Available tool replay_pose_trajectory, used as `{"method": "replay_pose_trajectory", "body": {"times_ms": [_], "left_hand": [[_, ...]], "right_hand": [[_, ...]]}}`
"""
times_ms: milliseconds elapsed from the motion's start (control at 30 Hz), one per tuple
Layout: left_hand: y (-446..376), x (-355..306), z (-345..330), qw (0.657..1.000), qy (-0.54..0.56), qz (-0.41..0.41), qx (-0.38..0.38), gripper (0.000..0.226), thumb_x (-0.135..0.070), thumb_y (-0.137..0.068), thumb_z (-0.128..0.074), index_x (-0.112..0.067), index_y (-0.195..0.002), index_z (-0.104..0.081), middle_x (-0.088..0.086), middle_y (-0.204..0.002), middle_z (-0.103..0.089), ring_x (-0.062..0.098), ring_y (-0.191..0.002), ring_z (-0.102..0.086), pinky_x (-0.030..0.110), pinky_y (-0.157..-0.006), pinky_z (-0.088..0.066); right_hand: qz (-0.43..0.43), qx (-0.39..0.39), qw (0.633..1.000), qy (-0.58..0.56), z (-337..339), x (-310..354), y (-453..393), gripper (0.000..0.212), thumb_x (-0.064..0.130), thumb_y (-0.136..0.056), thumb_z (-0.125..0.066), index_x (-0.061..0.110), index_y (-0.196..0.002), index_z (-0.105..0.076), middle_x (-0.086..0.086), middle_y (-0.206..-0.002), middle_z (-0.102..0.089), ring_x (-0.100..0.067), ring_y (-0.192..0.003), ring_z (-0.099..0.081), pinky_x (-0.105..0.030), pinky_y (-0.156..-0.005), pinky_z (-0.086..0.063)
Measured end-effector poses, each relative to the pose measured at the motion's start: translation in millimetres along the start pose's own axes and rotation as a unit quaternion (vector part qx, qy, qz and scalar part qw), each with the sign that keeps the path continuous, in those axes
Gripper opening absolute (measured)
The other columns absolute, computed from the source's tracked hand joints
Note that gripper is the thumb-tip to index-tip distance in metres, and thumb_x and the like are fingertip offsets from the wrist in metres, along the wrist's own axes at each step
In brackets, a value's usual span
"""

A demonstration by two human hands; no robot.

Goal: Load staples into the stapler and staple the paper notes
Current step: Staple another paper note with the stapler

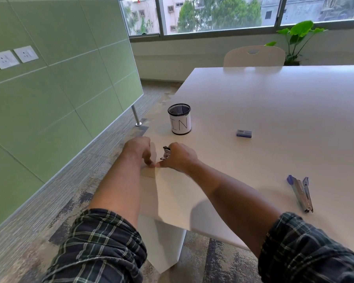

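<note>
My left hand (pixel 140 151) and right hand (pixel 179 158) meet at the table's near left edge, fingertips almost touching. The left fingers pinch down on a small pale stack of paper notes (pixel 149 173) that lies at the edge, partly hidden under both hands. Between the right hand's fingers is a small black and silver metal clip (pixel 166 153), held just above the notes. The blue stapler (pixel 300 194) lies swung open on the table far to the right, untouched. A small blue staple box (pixel 244 133) rests further back.
A black mesh cup (pixel 179 119) with a white label reading "IN" stands just behind my hands. The white table (pixel 274 103) stretches right and back to a white chair (pixel 253 56). A green partition wall (pixel 59 88) runs along the left, over carpet.
</note>
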State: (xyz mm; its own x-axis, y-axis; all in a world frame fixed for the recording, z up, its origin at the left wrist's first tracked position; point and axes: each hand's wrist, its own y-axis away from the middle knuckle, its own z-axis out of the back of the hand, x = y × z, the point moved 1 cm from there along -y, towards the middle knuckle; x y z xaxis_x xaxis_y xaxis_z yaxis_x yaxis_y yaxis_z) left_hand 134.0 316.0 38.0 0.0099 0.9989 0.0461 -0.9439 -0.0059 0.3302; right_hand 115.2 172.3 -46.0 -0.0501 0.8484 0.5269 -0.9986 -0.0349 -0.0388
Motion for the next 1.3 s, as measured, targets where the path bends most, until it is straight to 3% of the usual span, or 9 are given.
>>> {"method": "replay_pose_trajectory", "body": {"times_ms": [133, 200, 300, 433, 567, 700, 867, 967, 1300], "left_hand": [[-1.8, 1.7, -1.8, 0.999, 0.030, -0.015, 0.017, 0.048, -0.025, -0.071, -0.093, -0.015, -0.109, -0.067, 0.006, -0.116, -0.068, 0.029, -0.113, -0.063, 0.043, -0.097, -0.053], [-3.6, 2.7, -2.3, 0.997, 0.061, -0.042, 0.033, 0.021, -0.014, -0.073, -0.090, -0.019, -0.083, -0.072, -0.001, -0.091, -0.075, 0.021, -0.095, -0.067, 0.030, -0.081, -0.054], [-4.6, -0.5, -5.8, 0.986, 0.127, -0.100, 0.039, 0.019, -0.004, -0.075, -0.081, -0.019, -0.065, -0.072, -0.008, -0.063, -0.070, 0.014, -0.069, -0.062, 0.019, -0.059, -0.044], [-8.9, -14.2, -15.7, 0.954, 0.263, -0.141, 0.006, 0.021, -0.002, -0.077, -0.078, -0.017, -0.064, -0.071, 0.002, -0.068, -0.067, 0.015, -0.064, -0.058, 0.025, -0.064, -0.048], [-14.7, -31.1, -19.1, 0.909, 0.379, -0.168, -0.042, 0.012, -0.014, -0.076, -0.087, -0.011, -0.079, -0.076, 0.001, -0.072, -0.070, 0.012, -0.064, -0.060, 0.025, -0.062, -0.049], [-20.9, -55.9, -21.6, 0.851, 0.490, -0.161, -0.097, 0.014, -0.019, -0.080, -0.085, -0.018, -0.077, -0.072, -0.001, -0.074, -0.069, 0.014, -0.069, -0.061, 0.026, -0.070, -0.050], [-22.1, -96.1, -20.9, 0.789, 0.583, -0.147, -0.129, 0.016, -0.025, -0.088, -0.078, -0.022, -0.078, -0.067, -0.007, -0.071, -0.067, 0.006, -0.061, -0.058, 0.020, -0.054, -0.045], [-18.9, -120.1, -23.0, 0.775, 0.605, -0.152, -0.108, 0.013, -0.025, -0.090, -0.075, -0.022, -0.081, -0.067, -0.006, -0.071, -0.066, 0.004, -0.056, -0.059, 0.021, -0.052, -0.048], [1.5, -175.6, -40.0, 0.719, 0.643, -0.232, 0.123, 0.012, -0.005, -0.098, -0.061, -0.006, -0.109, -0.060, 0.022, -0.100, -0.074, 0.034, -0.080, -0.077, 0.036, -0.065, -0.063]], "right_hand": [[0.001, 0.015, 1.000, -0.010, 1.9, -2.2, 0.6, 0.069, 0.082, -0.056, -0.079, 0.026, -0.091, -0.057, 0.002, -0.090, -0.066, -0.026, -0.083, -0.064, -0.033, -0.063, -0.045], [-0.009, 0.032, 0.999, -0.034, 6.3, -4.9, 1.6, 0.072, 0.081, -0.053, -0.079, 0.024, -0.092, -0.060, 0.003, -0.089, -0.068, -0.023, -0.081, -0.065, -0.032, -0.063, -0.048], [-0.027, 0.048, 0.991, -0.124, 14.3, -10.2, 4.2, 0.075, 0.078, -0.043, -0.083, 0.017, -0.084, -0.065, 0.005, -0.075, -0.071, -0.018, -0.066, -0.063, -0.031, -0.060, -0.046], [-0.052, 0.030, 0.970, -0.234, 22.1, -26.3, 4.4, 0.055, 0.052, -0.057, -0.092, 0.011, -0.083, -0.066, 0.003, -0.069, -0.066, -0.015, -0.062, -0.057, -0.032, -0.061, -0.043], [-0.060, -0.032, 0.950, -0.304, 43.8, -46.8, 8.0, 0.052, 0.049, -0.055, -0.094, 0.019, -0.091, -0.071, 0.009, -0.081, -0.075, -0.011, -0.075, -0.068, -0.029, -0.068, -0.050], [-0.094, -0.087, 0.944, -0.303, 69.9, -72.7, 8.3, 0.039, 0.039, -0.058, -0.094, 0.015, -0.076, -0.070, 0.003, -0.072, -0.071, -0.017, -0.067, -0.064, -0.031, -0.064, -0.045], [-0.126, -0.119, 0.917, -0.359, 94.9, -99.9, 16.1, 0.041, 0.024, -0.067, -0.096, -0.002, -0.083, -0.069, -0.001, -0.067, -0.062, -0.015, -0.057, -0.053, -0.035, -0.063, -0.038], [-0.125, -0.144, 0.912, -0.363, 110.1, -113.2, 24.7, 0.030, 0.020, -0.069, -0.095, 0.011, -0.076, -0.068, 0.005, -0.062, -0.061, -0.007, -0.049, -0.050, -0.031, -0.059, -0.038], [-0.107, -0.262, 0.911, -0.301, 156.8, -146.9, 52.3, 0.022, 0.017, -0.073, -0.087, 0.021, -0.073, -0.065, 0.000, -0.074, -0.071, -0.023, -0.072, -0.068, -0.042, -0.071, -0.058]]}}
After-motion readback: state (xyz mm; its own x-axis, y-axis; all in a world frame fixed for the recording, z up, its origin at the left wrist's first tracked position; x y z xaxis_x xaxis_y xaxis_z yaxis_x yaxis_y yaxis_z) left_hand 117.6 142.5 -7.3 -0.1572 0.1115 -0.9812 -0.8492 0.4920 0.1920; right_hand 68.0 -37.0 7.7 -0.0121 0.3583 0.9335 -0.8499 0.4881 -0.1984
